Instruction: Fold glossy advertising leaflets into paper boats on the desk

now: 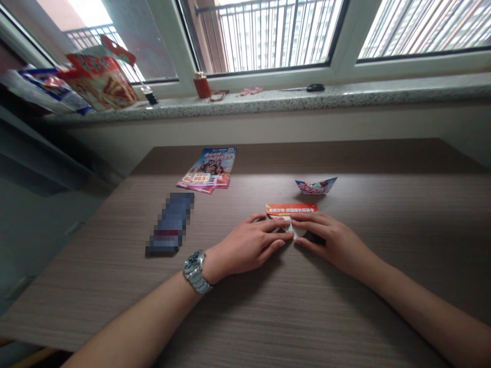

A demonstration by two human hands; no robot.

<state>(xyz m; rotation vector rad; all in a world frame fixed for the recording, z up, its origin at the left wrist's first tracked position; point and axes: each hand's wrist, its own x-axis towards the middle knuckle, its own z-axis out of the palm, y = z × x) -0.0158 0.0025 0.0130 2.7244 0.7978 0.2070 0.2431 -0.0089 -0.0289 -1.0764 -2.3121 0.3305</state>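
Observation:
A partly folded paper sheet (292,209) with an orange printed strip along its top lies on the wooden table (238,317). My left hand (255,240), with a metal watch at the wrist, rests on its left part, fingers spread and pointing right. From the other side my right hand (332,237) presses on the right part, its fingers apart and almost meeting those of my left hand. White paper shows between the fingertips; the lower folds are mostly covered. Just behind the sheet stands a small folded paper boat (316,187).
Printed flyers (213,168) are stacked at the back left, with a blurred-out dark phone (171,225) in front of them. The stone windowsill (268,102) carries snack bags (102,79), a red lighter-like case (202,86) and black-handled scissors (315,88).

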